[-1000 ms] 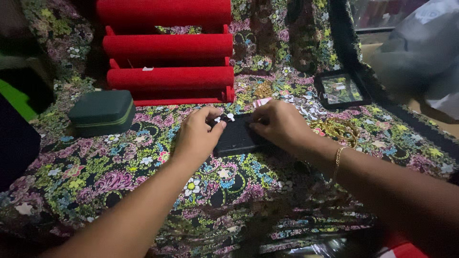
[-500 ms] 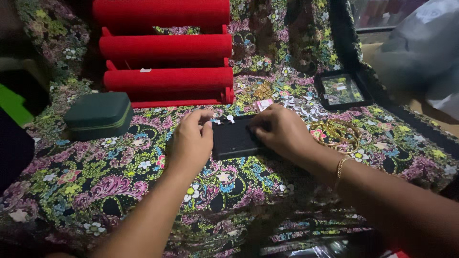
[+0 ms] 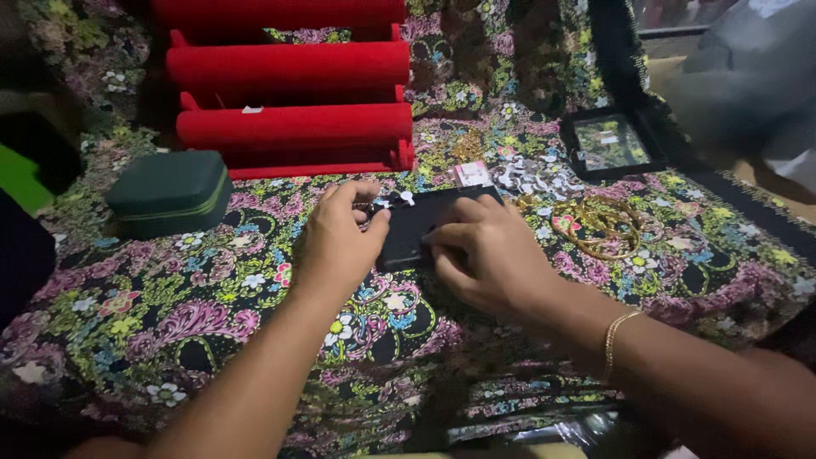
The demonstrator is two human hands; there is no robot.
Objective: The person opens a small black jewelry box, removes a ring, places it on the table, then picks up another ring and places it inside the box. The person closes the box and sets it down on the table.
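A black padded jewellery tray [image 3: 429, 212] lies on the floral cloth [image 3: 195, 314] in the middle. My left hand [image 3: 340, 242] grips its left end, thumb and fingers pinched near small silver pieces [image 3: 399, 200] at its top edge. On the tray's near right side rests my right hand [image 3: 480, 255], fingers curled and pressing on its surface. A gold bracelet [image 3: 619, 333] circles my right wrist. What lies under the right fingers is hidden.
A red velvet tiered bracelet stand [image 3: 293, 93] stands at the back. A dark green zip case [image 3: 168, 191] sits at the left. Gold bangles [image 3: 599, 225], loose small jewellery [image 3: 531, 178] and a black framed box [image 3: 608, 144] lie to the right. A pink tag [image 3: 470, 174] lies behind the tray.
My right hand slid from the tray's far right corner down to its near edge. My left hand stayed at the left end, fingers re-pinching near the silver pieces.
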